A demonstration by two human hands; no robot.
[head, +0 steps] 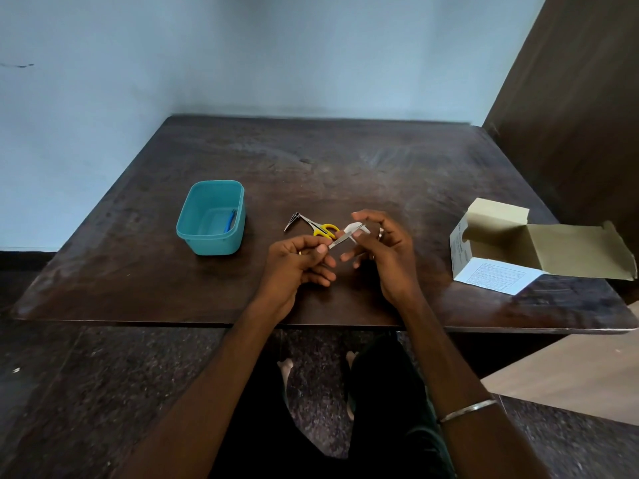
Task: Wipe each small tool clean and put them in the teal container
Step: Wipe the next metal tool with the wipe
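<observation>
My left hand point(300, 262) pinches one end of a thin silver metal tool point(340, 239) above the table's front middle. My right hand point(382, 250) pinches a small white wipe point(356, 229) around the tool's far end. Just behind my hands lie small scissors with yellow handles point(324, 229) and a dark pointed metal tool point(293, 221). The teal container point(193, 233) stands to the left and holds a blue tool point(230, 221) along its right wall.
An open white cardboard box point(498, 261) with raised flaps stands at the right near the table's front edge. The dark wooden table point(345, 160) meets a pale blue wall at the back. A brown panel rises at the right.
</observation>
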